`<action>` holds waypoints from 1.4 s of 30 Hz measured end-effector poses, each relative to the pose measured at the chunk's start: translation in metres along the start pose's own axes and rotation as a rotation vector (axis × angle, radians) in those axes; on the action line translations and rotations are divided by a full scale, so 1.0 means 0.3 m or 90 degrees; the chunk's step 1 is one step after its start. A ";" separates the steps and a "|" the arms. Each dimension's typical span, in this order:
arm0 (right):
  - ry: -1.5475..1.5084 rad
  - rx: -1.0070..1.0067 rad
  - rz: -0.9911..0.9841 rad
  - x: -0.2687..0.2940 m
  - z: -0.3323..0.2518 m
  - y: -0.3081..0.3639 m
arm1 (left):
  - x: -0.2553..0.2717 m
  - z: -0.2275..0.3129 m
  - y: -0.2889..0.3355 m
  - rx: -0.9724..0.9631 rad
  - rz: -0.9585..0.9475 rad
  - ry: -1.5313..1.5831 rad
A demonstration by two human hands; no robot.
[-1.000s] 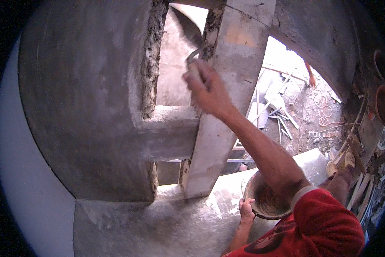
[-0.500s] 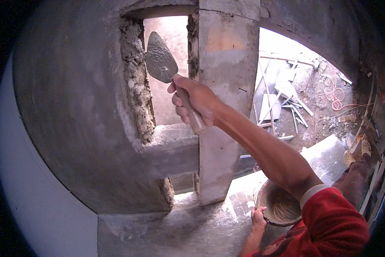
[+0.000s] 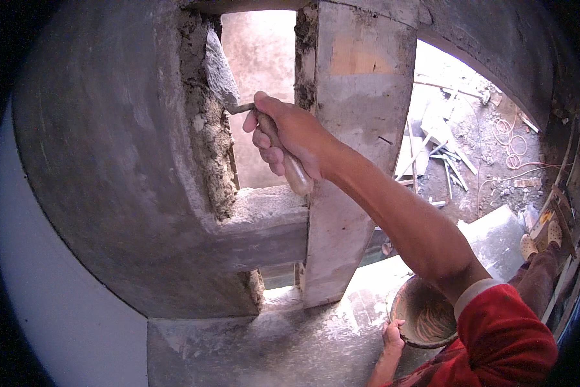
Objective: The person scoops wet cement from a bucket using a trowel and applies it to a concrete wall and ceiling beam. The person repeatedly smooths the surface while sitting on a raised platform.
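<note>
My right hand is closed around the wooden handle of a pointed trowel. The trowel's grey blade is tilted edge-on against the rough mortar side of a rectangular wall opening, touching or very near it. Lower right, my left hand grips the rim of a round dark basin close to my body. Inside the basin are brownish streaks of residue; my right arm and red sleeve cover part of it.
A grey plastered wall curves around the opening. Right of it stands a pale upright board with a nail sticking out. Beyond lie scattered white strips, a coiled orange cord and rubble. My speckled shoes are near planks.
The trowel blade has turned from facing me to edge-on and moved left onto the opening's mortar side. My left hand still holds the basin. The view has shifted slightly.
</note>
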State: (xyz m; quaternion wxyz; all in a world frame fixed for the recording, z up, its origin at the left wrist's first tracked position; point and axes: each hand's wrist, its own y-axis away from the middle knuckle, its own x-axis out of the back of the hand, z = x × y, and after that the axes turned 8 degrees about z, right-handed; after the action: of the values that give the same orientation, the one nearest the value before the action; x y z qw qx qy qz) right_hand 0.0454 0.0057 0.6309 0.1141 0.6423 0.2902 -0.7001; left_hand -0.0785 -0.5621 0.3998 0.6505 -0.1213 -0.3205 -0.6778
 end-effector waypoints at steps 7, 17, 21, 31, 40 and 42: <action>-0.017 -0.081 -0.072 0.014 -0.043 -0.020 | -0.049 0.040 0.081 0.023 0.023 0.041; -0.128 -0.113 -0.120 0.021 -0.044 0.033 | -0.047 0.049 0.076 -0.001 0.027 0.038; -0.141 -0.143 -0.104 0.067 -0.029 0.126 | -0.055 0.054 0.081 0.002 0.036 0.039; -0.139 -0.052 -0.159 0.074 -0.102 -0.081 | -0.023 0.001 0.021 0.014 0.023 0.021; -0.072 -0.075 -0.086 0.012 -0.145 -0.069 | -0.033 0.011 0.043 0.011 0.027 0.033; -0.057 -0.071 -0.081 0.010 -0.145 -0.038 | -0.054 0.036 0.067 -0.003 0.040 0.023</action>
State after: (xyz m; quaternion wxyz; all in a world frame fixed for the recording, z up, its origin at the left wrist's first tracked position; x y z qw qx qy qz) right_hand 0.0750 0.0397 0.6307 0.1181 0.5833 0.3638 -0.7165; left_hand -0.0598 -0.5416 0.4042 0.6770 -0.1207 -0.3030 -0.6597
